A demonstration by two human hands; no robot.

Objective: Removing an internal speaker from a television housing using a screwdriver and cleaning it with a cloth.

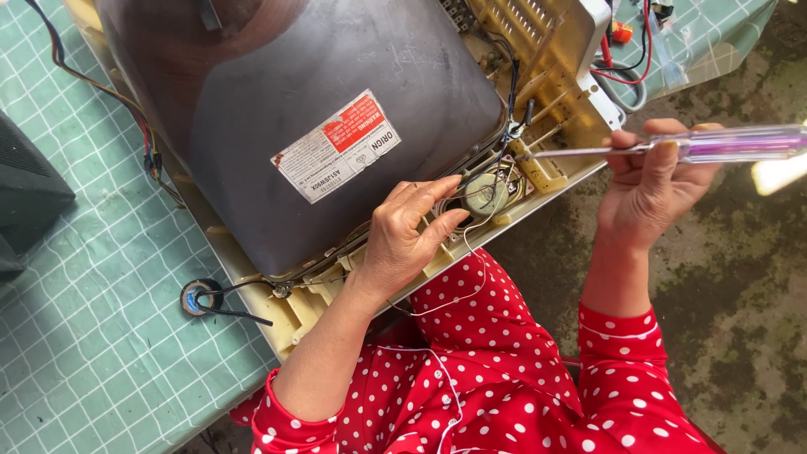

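While right hand (647, 189) grips screwdriver (664, 147), shaft horizontal, tip pointing left; left hand (403, 235) fingers speaker (486, 193).

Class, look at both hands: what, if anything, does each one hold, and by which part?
The right hand grips a screwdriver by its clear handle. The left hand holds nothing; its fingers rest at the small speaker.

A large grey picture tube (277, 109) lies face down in its cream plastic frame (555, 50) on a table (92, 336) covered with a green checked cloth. The left hand (403, 240) rests on the frame's edge, its fingers (437, 197) touching a small round speaker (486, 193). The right hand (651, 185) holds a screwdriver (714, 145) with a clear purple handle, its shaft tip near the wires at the tube's corner. Red polka-dot sleeves (479, 378) show below.
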